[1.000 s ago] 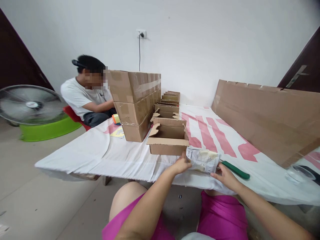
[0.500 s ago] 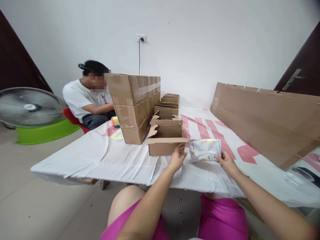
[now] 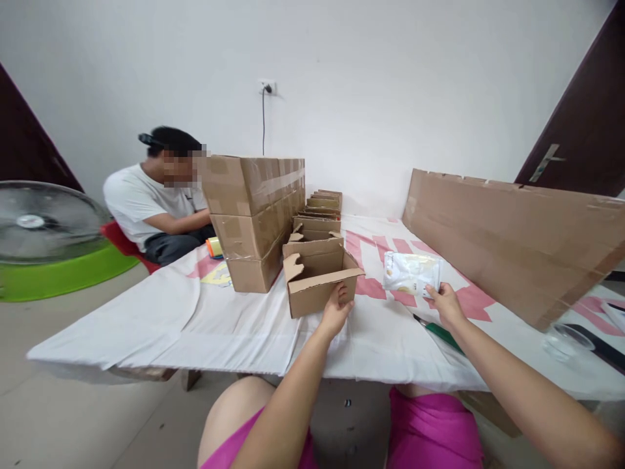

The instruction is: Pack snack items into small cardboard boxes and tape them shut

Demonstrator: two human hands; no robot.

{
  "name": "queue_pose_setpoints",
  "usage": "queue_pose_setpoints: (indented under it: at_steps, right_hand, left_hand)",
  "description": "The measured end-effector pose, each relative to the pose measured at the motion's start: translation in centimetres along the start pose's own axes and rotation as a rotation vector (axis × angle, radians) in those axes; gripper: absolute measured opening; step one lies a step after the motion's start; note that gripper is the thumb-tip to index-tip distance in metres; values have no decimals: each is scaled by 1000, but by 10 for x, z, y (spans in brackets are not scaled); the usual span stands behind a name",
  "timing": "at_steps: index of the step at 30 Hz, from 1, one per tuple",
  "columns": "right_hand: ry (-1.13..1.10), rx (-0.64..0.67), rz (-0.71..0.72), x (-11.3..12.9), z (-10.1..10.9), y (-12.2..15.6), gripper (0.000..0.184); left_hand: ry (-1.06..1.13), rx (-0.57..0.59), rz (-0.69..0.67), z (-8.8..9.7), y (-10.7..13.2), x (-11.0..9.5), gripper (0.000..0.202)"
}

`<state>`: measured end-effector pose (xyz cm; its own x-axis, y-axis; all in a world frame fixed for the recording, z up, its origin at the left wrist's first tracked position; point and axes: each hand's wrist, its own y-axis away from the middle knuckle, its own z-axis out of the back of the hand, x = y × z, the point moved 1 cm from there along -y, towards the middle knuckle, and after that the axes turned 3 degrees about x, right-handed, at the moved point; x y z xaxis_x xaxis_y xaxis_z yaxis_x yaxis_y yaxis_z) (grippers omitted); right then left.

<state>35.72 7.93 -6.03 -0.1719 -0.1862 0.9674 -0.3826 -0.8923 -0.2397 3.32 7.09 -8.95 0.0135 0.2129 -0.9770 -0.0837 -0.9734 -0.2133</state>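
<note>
My left hand (image 3: 336, 314) is at the front wall of an open-topped cardboard box (image 3: 312, 301), fingers bent against it near the upper edge. The box sits at an angle on the table, its side flap raised. In my right hand (image 3: 446, 305) is a white printed plastic packet (image 3: 413, 273), pinched by its lower right corner and held above the table to the right of the box. A green-handled knife (image 3: 442, 334) lies under my right wrist, partly hidden by the arm.
More open boxes (image 3: 319, 226) stand in a row behind. Taped boxes (image 3: 254, 228) are stacked to their left. A large cardboard sheet (image 3: 502, 241) leans at right, near a clear plastic container (image 3: 566, 342). Another person (image 3: 151, 202) sits at left by a fan (image 3: 43, 221).
The nearest box has turned, its right end swinging away from me, with my left hand on it. My right hand has lifted the packet slightly. The knife has come into clearer view.
</note>
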Motion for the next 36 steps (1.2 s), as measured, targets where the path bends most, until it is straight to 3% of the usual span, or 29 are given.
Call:
queue_pose_setpoints:
  at_steps: [7,11,14,16,19,22,26,29,31,34,36]
  right_hand:
    - [-30,128,-49,-3,-10,28,44]
    - [-25,260,-67,-7,-24,58,47]
    - [-10,359,-64,-12,-41,80,48]
    - [9,400,-50,-16,-53,93,48]
    - [59,429,-6,-22,-69,106,48]
    - [118,435,46,-28,-77,114,49]
    - [181,420,78,-34,-77,120,45]
    - [243,422,103,-36,-75,122,42]
    - [268,422,116,-35,-75,123,41]
    - [293,421,123,-32,-76,123,41]
    - [316,416,120,-31,-76,123,42]
  left_hand:
    - [-35,14,28,0,7,-8,73]
    - [-97,183,54,-2,17,-19,82]
    - [-124,285,0,-4,24,-28,88]
    - [-186,224,-18,0,25,-33,87]
    - [-303,99,44,16,21,-35,63]
    - [-342,72,72,36,15,-35,36]
    - [-370,55,49,49,17,-44,25]
    - [-395,29,-19,45,27,-61,28]
    - [-419,-10,-104,41,34,-73,46]
    - [-493,-164,-152,46,39,-83,68]
    - [-551,-304,-96,57,37,-82,62]
